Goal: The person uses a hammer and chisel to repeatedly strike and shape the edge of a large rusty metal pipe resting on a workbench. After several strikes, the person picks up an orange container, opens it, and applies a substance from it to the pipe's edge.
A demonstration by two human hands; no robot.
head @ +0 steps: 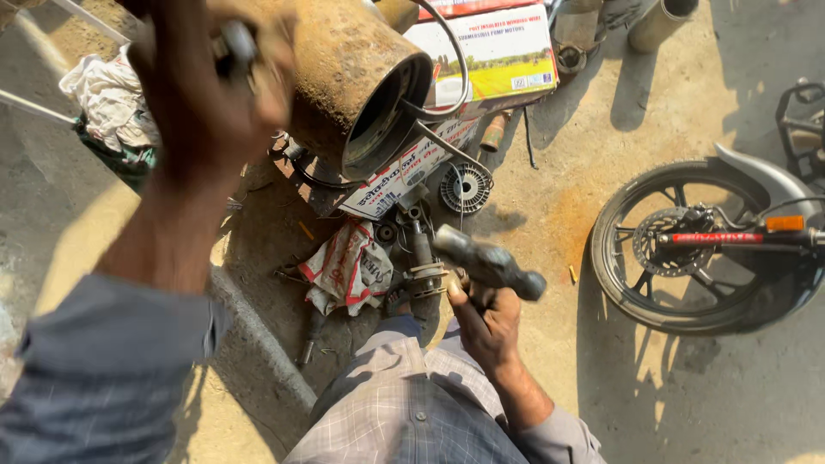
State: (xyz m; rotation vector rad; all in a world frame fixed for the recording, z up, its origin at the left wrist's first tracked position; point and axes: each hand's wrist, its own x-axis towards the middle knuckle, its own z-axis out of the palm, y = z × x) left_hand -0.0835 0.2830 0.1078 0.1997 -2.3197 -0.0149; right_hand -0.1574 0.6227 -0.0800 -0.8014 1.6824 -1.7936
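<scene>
My left hand point(202, 94) is raised at the upper left, blurred, with its fingers closed on a dark grey rounded handle point(238, 41). It hovers just left of a big rusty metal cylinder point(348, 73) lying on its side with the open end toward me. My right hand is out of view. Below, a co-worker in a checked shirt point(412, 412) reaches in, one hand point(485, 322) gripping a dark hammer point(490, 260). That hammer is next to a small upright metal shaft assembly point(421, 258) on the ground.
A printed cardboard box point(494, 51) sits behind the cylinder. A round finned fan part point(467, 187), a red-and-white rag point(348, 271) and white cloths point(107, 94) lie around it. A motorcycle front wheel point(687, 245) stands at the right. Pipes point(657, 21) lie at the top.
</scene>
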